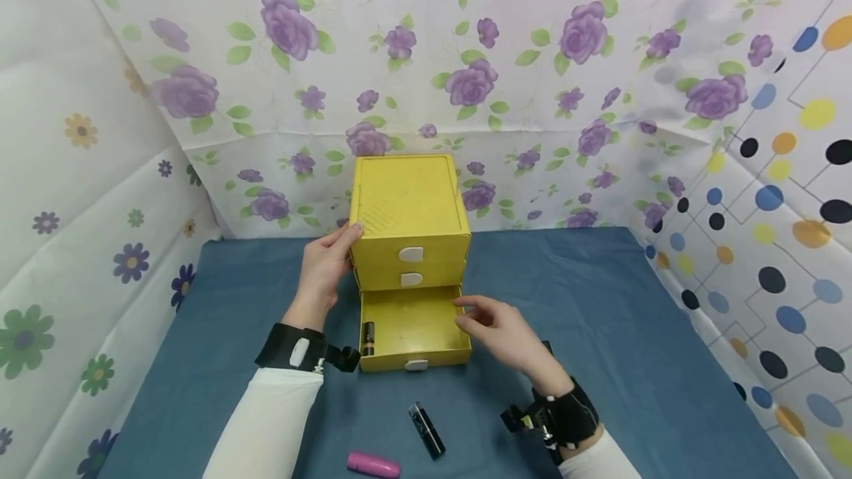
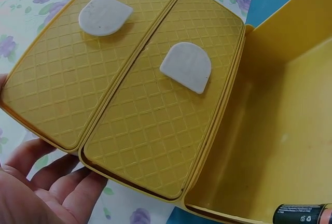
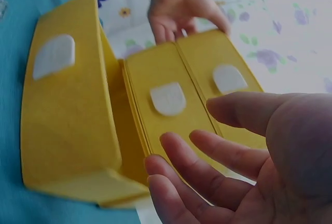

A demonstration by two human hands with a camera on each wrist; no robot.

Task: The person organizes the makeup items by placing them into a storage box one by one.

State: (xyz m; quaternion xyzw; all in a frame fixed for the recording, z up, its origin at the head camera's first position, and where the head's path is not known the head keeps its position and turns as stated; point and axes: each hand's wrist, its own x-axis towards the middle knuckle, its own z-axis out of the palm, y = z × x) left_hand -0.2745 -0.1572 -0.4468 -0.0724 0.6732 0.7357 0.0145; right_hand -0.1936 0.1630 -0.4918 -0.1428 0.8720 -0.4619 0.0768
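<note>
A yellow drawer unit (image 1: pixel 411 198) with white pull tabs stands by the back wall, its bottom drawer (image 1: pixel 416 316) pulled out. Inside, along that drawer's left wall, lies a black battery with a copper-coloured end (image 1: pixel 369 338); the left wrist view shows part of the battery (image 2: pixel 301 213). My left hand (image 1: pixel 326 265) grips the unit's front left edge, thumb on top and fingers against the side. Beside the open drawer's right wall, my right hand (image 1: pixel 499 327) hovers with loosely bent fingers and nothing in them. Whether its fingertips touch the wall I cannot tell.
On the blue tablecloth (image 1: pixel 566 272), in front of the drawer, lie a slim black tube (image 1: pixel 427 431) and a pink tube (image 1: pixel 373 464). Flowered sheeting (image 1: pixel 399 94) hangs behind the unit, and dotted sheeting (image 1: pixel 772 242) stands at the right.
</note>
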